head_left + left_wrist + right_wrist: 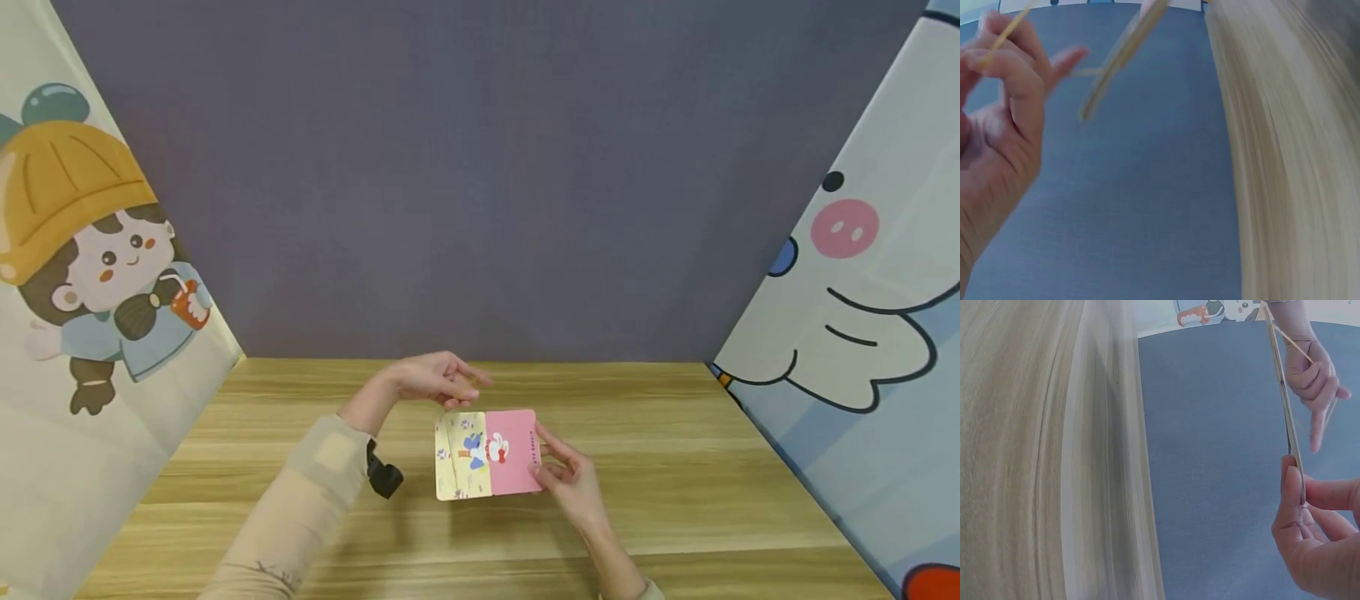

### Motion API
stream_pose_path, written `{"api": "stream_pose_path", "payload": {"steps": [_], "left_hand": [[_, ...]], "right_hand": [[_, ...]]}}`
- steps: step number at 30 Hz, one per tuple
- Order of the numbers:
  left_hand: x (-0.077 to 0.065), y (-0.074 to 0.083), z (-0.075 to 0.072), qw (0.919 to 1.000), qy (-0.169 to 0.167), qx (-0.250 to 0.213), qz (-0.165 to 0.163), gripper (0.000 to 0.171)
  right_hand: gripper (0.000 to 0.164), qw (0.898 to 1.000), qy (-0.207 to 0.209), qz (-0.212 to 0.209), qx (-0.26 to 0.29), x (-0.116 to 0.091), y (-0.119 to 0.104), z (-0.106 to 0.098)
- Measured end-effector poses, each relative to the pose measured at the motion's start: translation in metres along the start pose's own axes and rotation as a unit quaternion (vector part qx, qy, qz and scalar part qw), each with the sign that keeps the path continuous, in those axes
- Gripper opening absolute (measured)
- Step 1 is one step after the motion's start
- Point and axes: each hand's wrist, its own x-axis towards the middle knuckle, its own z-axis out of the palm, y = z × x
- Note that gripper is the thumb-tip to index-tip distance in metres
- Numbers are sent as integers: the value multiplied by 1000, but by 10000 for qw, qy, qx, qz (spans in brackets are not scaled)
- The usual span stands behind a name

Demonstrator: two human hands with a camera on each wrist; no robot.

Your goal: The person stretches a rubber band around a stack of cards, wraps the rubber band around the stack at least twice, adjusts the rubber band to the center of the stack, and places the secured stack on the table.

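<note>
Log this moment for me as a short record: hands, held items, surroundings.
Left hand: beyond the booklet, fingers curled on a thin yellow band
Right hand: pinches the booklet's pink end
Booklet: pink and yellow, held above the table
Band: stretched between booklet and left hand
Table: wood-grain top
Backdrop: plain, dark, behind the table

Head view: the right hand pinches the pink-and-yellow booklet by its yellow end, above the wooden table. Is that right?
Not the end: the right hand pinches the pink-and-yellow booklet by its pink end, as the head view shows. It is above the wooden table, as you say.
</note>
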Motion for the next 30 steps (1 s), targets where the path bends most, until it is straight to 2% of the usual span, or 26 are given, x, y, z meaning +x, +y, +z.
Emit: {"api": "stream_pose_path", "payload": {"steps": [4,7,9,12,14,16,18,21,24,25,27,29,30], "left_hand": [[-2,1,0,9951,-688,650,289,41],[-1,1,1,9889,-996,951,567,37],[-1,2,2,9856,-1048,1124,709,35],[-1,5,3,9806,-941,1470,891,35],[-1,7,4,9737,-921,1833,994,35],[-2,10,7,9632,-874,2333,1009,35],[-3,15,12,9450,-749,3051,911,34],[-7,25,21,9067,-445,4161,522,37],[-11,34,29,8559,-208,5160,274,43],[-12,36,30,8420,-166,5386,257,44],[-15,40,33,8123,-107,5821,337,47],[-16,42,36,7775,-78,6267,523,49],[-17,42,37,7632,-68,6432,611,49]], "right_hand": [[59,10000,-46,-9,-16,-1,1,0],[59,10000,-93,13,33,-1,1,-1],[58,9999,-125,36,68,-2,1,-1],[58,9999,-136,51,87,-2,2,-1],[58,9999,-120,49,74,-3,2,-1],[59,9999,-103,47,44,-3,3,-1],[59,9999,-104,20,-8,-3,3,-2],[59,9999,-121,22,-41,-3,3,-2],[59,9999,-130,44,-34,-3,4,-3],[59,9999,-126,59,-25,-3,3,-3],[59,9999,-110,73,1,-3,3,-3],[59,9999,-95,76,44,-4,2,-3],[59,9999,-91,75,61,-4,2,-2]]}}
